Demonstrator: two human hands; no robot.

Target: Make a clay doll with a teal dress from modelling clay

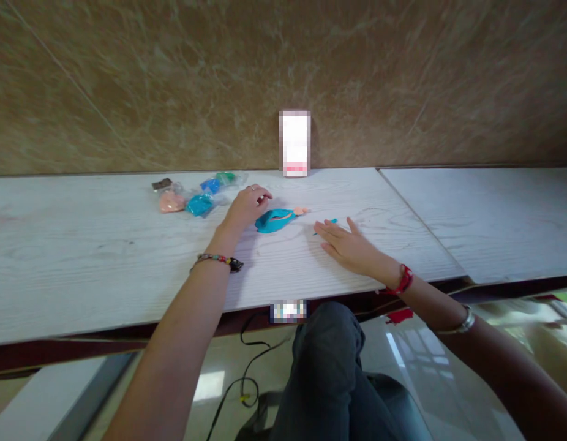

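A flat turquoise clay figure point(266, 223) lies on the white tabletop, with a pale peach strip along its middle and small peach clay lumps point(300, 211) at its right end. Beside its left end hovers my left hand point(247, 205), fingers loosely bent and apart, with nothing visible in them. My right hand point(350, 248) is stretched out flat, palm down, over a thin roll of turquoise clay point(334, 220). Both ends of the roll show past the fingers; its middle is hidden under them.
Clear bags of clay in peach point(172, 202), turquoise point(199, 205), blue point(210, 185) and green point(225, 177) lie left of my left hand, near a dark packet point(161, 184). A blurred upright phone-like screen point(295, 144) leans against the marbled wall. Below the table edge, a black cable point(242, 380) trails across the floor.
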